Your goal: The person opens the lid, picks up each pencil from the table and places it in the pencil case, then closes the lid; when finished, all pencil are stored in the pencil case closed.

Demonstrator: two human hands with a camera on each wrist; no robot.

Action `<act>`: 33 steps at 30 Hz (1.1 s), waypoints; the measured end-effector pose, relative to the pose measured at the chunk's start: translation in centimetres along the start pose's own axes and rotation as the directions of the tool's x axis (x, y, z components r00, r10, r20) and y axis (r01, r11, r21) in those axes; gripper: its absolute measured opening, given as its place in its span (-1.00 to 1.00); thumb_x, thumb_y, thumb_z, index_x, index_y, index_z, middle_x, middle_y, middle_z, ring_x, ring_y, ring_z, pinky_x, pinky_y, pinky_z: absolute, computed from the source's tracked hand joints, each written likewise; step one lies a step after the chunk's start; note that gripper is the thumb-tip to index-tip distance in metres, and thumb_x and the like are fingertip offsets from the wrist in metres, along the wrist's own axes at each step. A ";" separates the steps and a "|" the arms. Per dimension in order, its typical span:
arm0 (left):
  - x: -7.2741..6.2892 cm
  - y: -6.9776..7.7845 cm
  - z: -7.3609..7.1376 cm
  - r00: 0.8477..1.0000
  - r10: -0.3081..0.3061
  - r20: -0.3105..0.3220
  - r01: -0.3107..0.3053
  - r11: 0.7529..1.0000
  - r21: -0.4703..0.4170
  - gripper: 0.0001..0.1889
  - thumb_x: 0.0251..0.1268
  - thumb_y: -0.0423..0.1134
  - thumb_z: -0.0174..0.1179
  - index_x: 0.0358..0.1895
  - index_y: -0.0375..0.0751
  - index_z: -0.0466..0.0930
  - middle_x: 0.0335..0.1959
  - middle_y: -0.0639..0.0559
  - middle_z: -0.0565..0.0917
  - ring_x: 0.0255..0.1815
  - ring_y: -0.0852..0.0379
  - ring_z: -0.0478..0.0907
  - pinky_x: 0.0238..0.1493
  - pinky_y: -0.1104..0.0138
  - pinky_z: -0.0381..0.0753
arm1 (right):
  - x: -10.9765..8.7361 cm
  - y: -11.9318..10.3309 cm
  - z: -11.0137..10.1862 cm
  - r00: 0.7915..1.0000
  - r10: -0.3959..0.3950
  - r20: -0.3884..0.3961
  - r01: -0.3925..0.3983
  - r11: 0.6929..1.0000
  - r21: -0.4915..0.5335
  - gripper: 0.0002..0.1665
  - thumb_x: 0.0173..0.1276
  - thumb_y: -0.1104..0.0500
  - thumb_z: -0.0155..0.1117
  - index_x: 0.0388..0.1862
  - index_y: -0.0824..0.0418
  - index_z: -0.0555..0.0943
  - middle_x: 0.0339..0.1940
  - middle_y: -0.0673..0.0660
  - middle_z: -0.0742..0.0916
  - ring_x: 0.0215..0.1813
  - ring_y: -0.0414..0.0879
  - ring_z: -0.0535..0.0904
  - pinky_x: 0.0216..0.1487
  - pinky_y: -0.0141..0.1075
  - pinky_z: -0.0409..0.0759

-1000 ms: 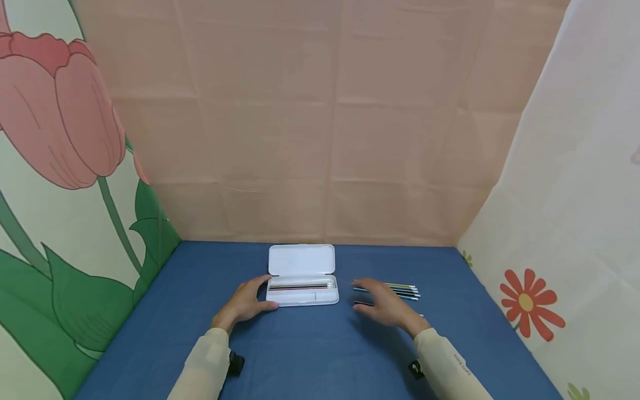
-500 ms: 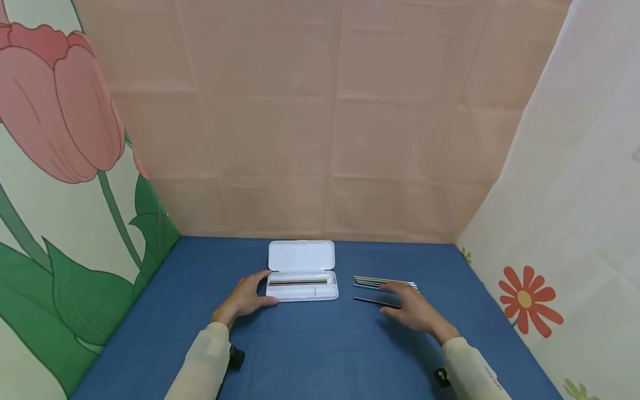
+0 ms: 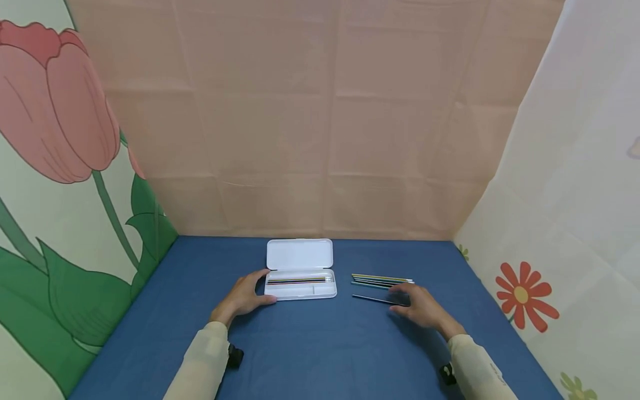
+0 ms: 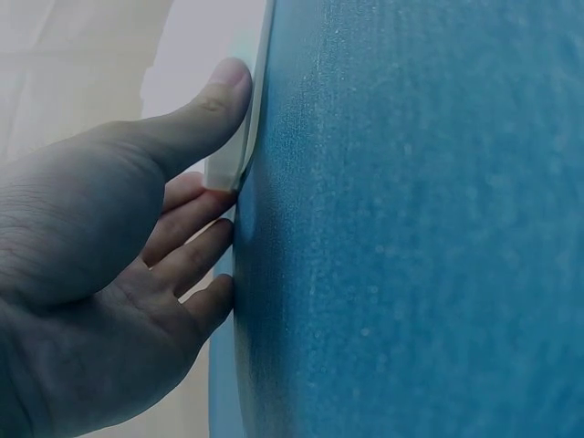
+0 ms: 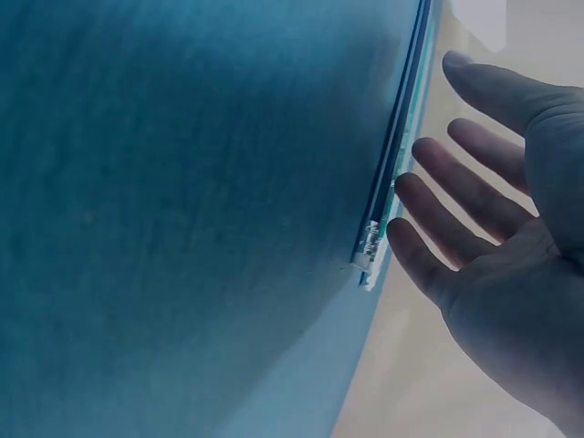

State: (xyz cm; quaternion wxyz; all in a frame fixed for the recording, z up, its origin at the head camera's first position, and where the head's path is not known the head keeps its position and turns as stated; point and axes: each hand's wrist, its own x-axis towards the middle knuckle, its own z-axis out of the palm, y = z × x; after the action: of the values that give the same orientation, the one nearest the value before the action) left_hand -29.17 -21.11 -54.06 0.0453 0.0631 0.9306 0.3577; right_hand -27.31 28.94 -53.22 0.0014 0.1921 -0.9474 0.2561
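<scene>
"Where is the white case?"

"On the blue table (image 3: 320, 344), left of the loose pencils. Its lid (image 3: 300, 254) is tipped back, and several pencils (image 3: 295, 280) lie lengthwise inside the white case (image 3: 292, 292), in the compartment nearer the hinge."

"And the left hand?"

"The left hand (image 3: 243, 296) holds the case's left end, thumb along the near edge, forefinger at the far corner, the fingers spread about that end."

"The right hand?"

"The right hand (image 3: 422, 306) is over the right-hand ends of the loose pencils (image 3: 380, 281). Its fingers are extended, parted and grasping nothing; whether a fingertip touches a pencil, I cannot tell."

"How do those pencils lie?"

"Side by side, roughly level, with one dark pencil (image 3: 374, 299) apart on the near side."

"What surrounds the table?"

"A brown cloth (image 3: 320, 122) behind, a large pink tulip (image 3: 60, 105) printed at left, a red flower (image 3: 521, 294) at right."
</scene>
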 end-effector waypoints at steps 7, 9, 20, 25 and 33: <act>0.1 0.0 0.0 1.000 0.002 -0.005 -0.002 1.000 0.007 -0.05 0.38 -0.08 0.65 0.74 -0.21 0.37 0.75 -0.38 0.41 0.79 -0.50 0.28 0.75 -0.42 0.30 | 0.4 0.6 0.4 1.000 -0.004 0.003 0.004 1.000 -0.004 -0.50 0.47 0.07 0.66 0.29 0.22 0.79 0.23 0.15 0.88 0.32 0.21 0.80 0.37 0.26 0.74; 0.2 0.0 -0.1 1.000 0.006 -0.007 -0.006 1.000 0.014 -0.05 0.38 -0.07 0.65 0.74 -0.22 0.37 0.74 -0.39 0.41 0.79 -0.50 0.29 0.74 -0.42 0.31 | 0.6 0.7 0.4 1.000 0.006 0.007 -0.006 1.000 0.008 -0.53 0.46 0.07 0.66 0.26 0.21 0.81 0.20 0.13 0.89 0.29 0.17 0.80 0.36 0.23 0.75; 0.0 0.3 0.0 1.000 -0.006 -0.004 0.006 1.000 0.007 -0.06 0.39 -0.07 0.64 0.74 -0.22 0.37 0.75 -0.38 0.41 0.79 -0.50 0.29 0.75 -0.42 0.31 | 1.0 1.0 0.8 0.999 0.046 0.020 -0.046 0.999 0.011 -0.77 0.47 0.13 0.65 0.06 0.10 0.88 0.02 0.01 0.88 0.06 -0.08 0.75 0.12 -0.04 0.77; -0.1 0.4 -0.1 1.000 -0.008 -0.008 0.008 1.000 0.007 -0.05 0.37 -0.08 0.65 0.73 -0.23 0.38 0.74 -0.39 0.42 0.79 -0.50 0.29 0.75 -0.41 0.31 | 1.2 0.9 0.8 0.999 0.048 0.025 -0.048 0.999 0.013 -0.86 0.48 0.17 0.63 -0.03 0.08 0.89 -0.11 -0.04 0.85 -0.10 -0.22 0.65 -0.04 -0.21 0.68; -0.1 0.4 -0.1 1.000 -0.003 -0.012 0.003 1.000 0.020 -0.05 0.36 -0.06 0.66 0.73 -0.23 0.38 0.73 -0.39 0.42 0.78 -0.51 0.30 0.74 -0.42 0.32 | 1.2 0.8 1.0 0.998 0.057 0.034 -0.058 0.998 0.027 -0.91 0.50 0.22 0.60 -0.08 0.09 0.87 -0.19 -0.07 0.82 -0.18 -0.24 0.60 -0.13 -0.29 0.62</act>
State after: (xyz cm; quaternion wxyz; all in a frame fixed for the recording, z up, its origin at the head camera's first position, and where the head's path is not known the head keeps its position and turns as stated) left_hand -29.04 -20.92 -53.68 0.0395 0.0601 0.9346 0.3485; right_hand -28.65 28.64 -54.37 -0.0245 0.1691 -0.9487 0.2660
